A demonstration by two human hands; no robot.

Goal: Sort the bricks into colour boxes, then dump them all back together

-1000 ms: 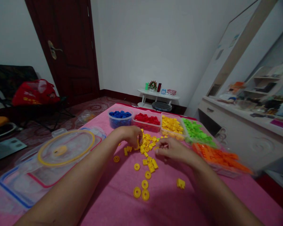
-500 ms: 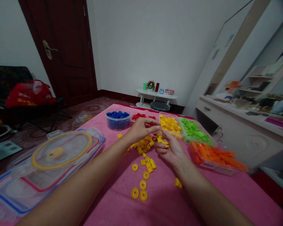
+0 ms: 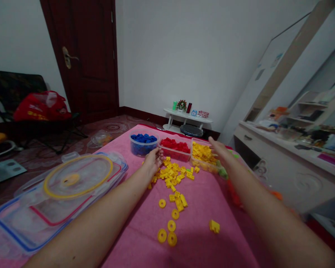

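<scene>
My left hand (image 3: 153, 160) rests at the left edge of a loose pile of yellow toy bricks (image 3: 171, 172), its fingers loosely bent and apart; I make out nothing in it. My right hand (image 3: 220, 152) is raised at the right side of a clear box of yellow bricks (image 3: 202, 153), fingers stretched out, no piece visible in them. Several yellow wheel-like rings (image 3: 171, 225) lie on the pink cloth nearer to me. A few yellow bricks (image 3: 179, 203) lie between rings and pile, and another yellow brick (image 3: 214, 226) sits apart at right.
Behind the pile stand a round tub of blue bricks (image 3: 143, 144) and a box of red bricks (image 3: 175, 149). My right arm partly covers green bricks (image 3: 222, 171) and orange bricks (image 3: 234, 193). Stacked clear lids (image 3: 78, 190) lie at left on the pink cloth (image 3: 145, 245).
My hands have separated: the left moved down and left to the pile's edge, the right moved up and right to the yellow box. The yellow bricks in my right hand no longer show.
</scene>
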